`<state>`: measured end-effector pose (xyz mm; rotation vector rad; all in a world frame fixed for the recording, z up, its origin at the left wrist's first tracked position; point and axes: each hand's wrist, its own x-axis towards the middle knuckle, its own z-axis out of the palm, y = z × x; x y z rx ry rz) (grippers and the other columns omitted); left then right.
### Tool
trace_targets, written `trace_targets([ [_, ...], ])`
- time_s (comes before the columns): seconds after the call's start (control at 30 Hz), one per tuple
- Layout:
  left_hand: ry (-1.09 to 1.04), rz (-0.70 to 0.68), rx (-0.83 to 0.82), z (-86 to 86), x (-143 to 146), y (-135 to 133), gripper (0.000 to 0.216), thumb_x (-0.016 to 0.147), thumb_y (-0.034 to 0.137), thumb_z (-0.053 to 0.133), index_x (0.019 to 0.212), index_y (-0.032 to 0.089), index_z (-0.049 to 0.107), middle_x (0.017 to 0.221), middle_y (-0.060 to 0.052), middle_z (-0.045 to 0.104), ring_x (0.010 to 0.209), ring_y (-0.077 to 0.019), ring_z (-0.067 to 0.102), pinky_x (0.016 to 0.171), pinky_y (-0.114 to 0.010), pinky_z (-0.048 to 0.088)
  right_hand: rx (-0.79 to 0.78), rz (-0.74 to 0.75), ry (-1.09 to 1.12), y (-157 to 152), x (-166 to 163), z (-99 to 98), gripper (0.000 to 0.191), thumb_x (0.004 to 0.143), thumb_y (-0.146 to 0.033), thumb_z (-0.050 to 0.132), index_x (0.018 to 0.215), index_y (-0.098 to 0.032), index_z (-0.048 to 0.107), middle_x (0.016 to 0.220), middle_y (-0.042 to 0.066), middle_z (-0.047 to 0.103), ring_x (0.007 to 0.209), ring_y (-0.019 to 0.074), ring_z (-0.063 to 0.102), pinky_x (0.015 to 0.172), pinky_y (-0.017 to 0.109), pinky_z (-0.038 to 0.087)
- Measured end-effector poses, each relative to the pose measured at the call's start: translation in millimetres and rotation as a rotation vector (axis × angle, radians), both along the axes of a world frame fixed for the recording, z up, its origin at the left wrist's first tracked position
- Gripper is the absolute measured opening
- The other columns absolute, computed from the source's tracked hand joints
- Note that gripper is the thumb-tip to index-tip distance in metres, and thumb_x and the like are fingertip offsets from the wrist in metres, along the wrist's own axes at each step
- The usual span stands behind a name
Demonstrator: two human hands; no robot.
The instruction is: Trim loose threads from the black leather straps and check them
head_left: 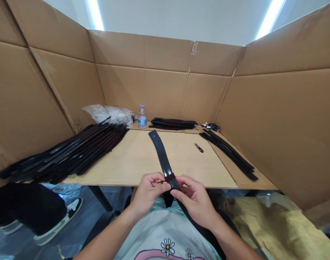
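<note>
A long black strap (159,148) lies from the middle of the wooden table (132,159) down over its near edge. A small dark loop (170,177) sits around the strap at that edge. My left hand (148,193) pinches the strap and loop from the left with thumb and fingers closed. From the right, my right hand (194,198) grips the strap just below the loop. The strap's lower end hangs out of sight between my hands.
A big pile of black straps (70,151) covers the table's left side. More straps lie at the back (172,123) and along the right edge (229,151). A water bottle (142,117), plastic bag (110,113) and small snips (198,147) are there. Cardboard walls (284,119) surround everything.
</note>
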<state>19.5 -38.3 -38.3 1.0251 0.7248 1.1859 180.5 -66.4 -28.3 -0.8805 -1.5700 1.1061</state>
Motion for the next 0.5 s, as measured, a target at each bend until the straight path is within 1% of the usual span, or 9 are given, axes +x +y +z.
trace_targets([
  [0.1, 0.001, -0.017, 0.018, 0.2, 0.2, -0.4, 0.035, 0.053, 0.031, 0.089, 0.062, 0.011, 0.062, 0.049, 0.003, 0.056, 0.043, -0.0069, 0.046, 0.043, -0.017, 0.031, -0.055, 0.049, 0.105, -0.6, -2.6, -0.4, 0.017, 0.085, -0.033, 0.067, 0.092, -0.018, 0.061, 0.087, 0.003, 0.064, 0.075, 0.0138, 0.061, 0.068, 0.027, 0.053],
  [0.2, -0.061, -0.117, 0.035, 1.2, 1.4, -3.0, 0.034, 0.061, 0.034, 0.084, 0.064, 0.014, 0.057, 0.047, 0.002, 0.058, 0.041, -0.0126, 0.055, 0.044, -0.022, 0.040, -0.169, 0.136, 0.228, -1.2, -4.2, -1.4, 0.024, 0.084, -0.036, 0.068, 0.086, -0.020, 0.049, 0.073, -0.002, 0.063, 0.064, 0.0122, 0.062, 0.061, 0.026, 0.053],
  [0.27, -0.095, -0.160, 0.038, 1.4, 2.0, -4.7, 0.033, 0.064, 0.033, 0.083, 0.065, 0.015, 0.055, 0.049, 0.001, 0.060, 0.042, -0.0155, 0.058, 0.045, -0.025, 0.045, -0.188, 0.168, 0.258, -1.2, -4.5, -1.3, 0.029, 0.084, -0.039, 0.067, 0.084, -0.021, 0.045, 0.067, -0.003, 0.063, 0.059, 0.0120, 0.063, 0.057, 0.025, 0.052],
  [0.4, -0.104, -0.161, 0.022, 0.8, 3.2, -6.6, 0.032, 0.066, 0.030, 0.082, 0.064, 0.015, 0.054, 0.048, 0.003, 0.059, 0.042, -0.0127, 0.058, 0.045, -0.022, 0.043, -0.205, 0.175, 0.265, 0.5, -4.0, 0.8, 0.034, 0.087, -0.051, 0.058, 0.079, -0.020, 0.044, 0.065, -0.002, 0.064, 0.047, 0.0092, 0.058, 0.046, 0.020, 0.044],
  [0.5, -0.102, -0.212, 0.000, 0.8, 5.5, -8.6, 0.032, 0.070, 0.034, 0.079, 0.066, 0.016, 0.052, 0.051, -0.001, 0.064, 0.046, -0.0164, 0.062, 0.049, -0.025, 0.045, -0.232, 0.135, 0.242, 1.7, -4.5, 1.8, 0.040, 0.087, -0.055, 0.055, 0.074, -0.020, 0.043, 0.059, -0.002, 0.063, 0.042, 0.0077, 0.053, 0.042, 0.018, 0.040],
])
